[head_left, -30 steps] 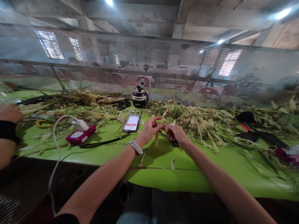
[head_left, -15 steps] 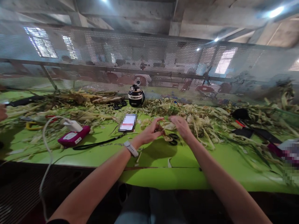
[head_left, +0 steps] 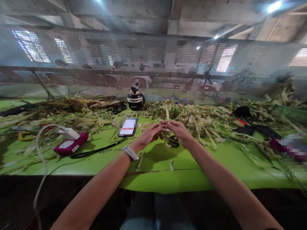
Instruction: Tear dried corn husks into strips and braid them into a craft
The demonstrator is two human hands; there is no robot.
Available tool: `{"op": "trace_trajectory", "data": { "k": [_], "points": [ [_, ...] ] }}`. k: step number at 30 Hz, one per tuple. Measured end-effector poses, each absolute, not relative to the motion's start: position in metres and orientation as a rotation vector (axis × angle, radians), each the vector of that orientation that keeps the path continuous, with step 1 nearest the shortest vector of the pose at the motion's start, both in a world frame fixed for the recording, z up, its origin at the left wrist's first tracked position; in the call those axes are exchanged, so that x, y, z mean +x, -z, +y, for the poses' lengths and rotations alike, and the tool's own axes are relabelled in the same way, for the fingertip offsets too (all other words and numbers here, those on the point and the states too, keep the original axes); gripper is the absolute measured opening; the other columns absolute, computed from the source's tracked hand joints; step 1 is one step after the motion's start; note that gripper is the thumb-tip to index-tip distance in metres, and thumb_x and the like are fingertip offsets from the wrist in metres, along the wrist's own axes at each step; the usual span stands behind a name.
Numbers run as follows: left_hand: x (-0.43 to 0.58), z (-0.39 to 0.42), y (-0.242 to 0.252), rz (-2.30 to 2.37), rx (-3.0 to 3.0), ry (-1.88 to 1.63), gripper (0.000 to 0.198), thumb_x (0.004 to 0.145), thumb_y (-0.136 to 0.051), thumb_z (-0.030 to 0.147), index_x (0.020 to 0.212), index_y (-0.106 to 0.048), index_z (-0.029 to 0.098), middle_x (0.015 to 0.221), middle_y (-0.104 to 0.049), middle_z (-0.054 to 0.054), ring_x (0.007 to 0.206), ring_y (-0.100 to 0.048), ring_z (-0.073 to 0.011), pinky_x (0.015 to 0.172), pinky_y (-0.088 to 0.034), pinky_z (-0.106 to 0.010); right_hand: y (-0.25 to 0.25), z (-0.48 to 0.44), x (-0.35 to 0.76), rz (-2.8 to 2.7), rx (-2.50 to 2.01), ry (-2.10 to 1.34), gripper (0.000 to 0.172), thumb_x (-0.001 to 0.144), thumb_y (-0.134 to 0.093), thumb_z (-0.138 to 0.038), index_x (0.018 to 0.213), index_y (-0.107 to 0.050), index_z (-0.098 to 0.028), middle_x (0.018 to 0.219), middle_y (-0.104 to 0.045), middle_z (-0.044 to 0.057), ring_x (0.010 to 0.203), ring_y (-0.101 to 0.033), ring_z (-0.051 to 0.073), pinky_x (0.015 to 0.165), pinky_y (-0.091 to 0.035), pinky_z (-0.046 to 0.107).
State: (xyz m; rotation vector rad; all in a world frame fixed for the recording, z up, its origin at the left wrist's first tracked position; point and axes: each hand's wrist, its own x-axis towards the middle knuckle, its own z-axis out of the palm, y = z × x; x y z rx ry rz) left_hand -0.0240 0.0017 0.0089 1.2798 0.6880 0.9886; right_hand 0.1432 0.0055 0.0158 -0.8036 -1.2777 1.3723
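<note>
My left hand (head_left: 149,134) and my right hand (head_left: 177,130) meet above the green table (head_left: 153,174), fingertips pinched together on a pale strip of corn husk (head_left: 167,115) that sticks up between them. A white watch (head_left: 130,152) sits on my left wrist. Black scissors (head_left: 173,141) lie on the table just under my right hand. A long heap of husk scraps (head_left: 203,119) runs along the table behind my hands.
A phone (head_left: 128,126) lies left of my hands, with a black lanyard (head_left: 96,150) trailing from it. A pink case with a white charger and cable (head_left: 69,142) sits further left. A black jug (head_left: 134,97) stands by the perforated metal screen (head_left: 153,70). Dark tools (head_left: 254,129) lie at right.
My right hand has come back to the left hand and both now pinch the husk strip. The view has swung right, and the other person's arm at the left has gone out of view.
</note>
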Motion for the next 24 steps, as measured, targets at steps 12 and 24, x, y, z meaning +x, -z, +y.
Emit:
{"op": "trace_trajectory", "data": {
  "k": [12, 24],
  "points": [
    [-0.026, 0.008, 0.002, 0.683, 1.375, -0.725, 0.015, 0.067, -0.075, 0.031, 0.071, -0.075, 0.016, 0.065, -0.069, -0.004, 0.052, -0.046, -0.0081, 0.049, -0.033, -0.021, -0.009, 0.006, 0.135, -1.448, -0.909, -1.086, 0.030, 0.060, -0.075, -0.048, 0.066, -0.073, -0.019, 0.073, -0.068, 0.002, 0.075, -0.060, 0.017, 0.073, -0.047, 0.030],
    [-0.024, 0.008, -0.002, 0.755, 1.209, -0.768, 0.028, 0.054, -0.082, 0.036, 0.070, -0.074, 0.014, 0.069, -0.069, -0.004, 0.056, -0.049, -0.0072, 0.056, -0.036, -0.021, -0.009, 0.013, 0.139, -1.544, -1.019, -0.953, 0.047, 0.066, -0.064, -0.063, 0.066, -0.069, -0.016, 0.068, -0.066, 0.003, 0.070, -0.061, 0.019, 0.069, -0.047, 0.030]
  ]
}}
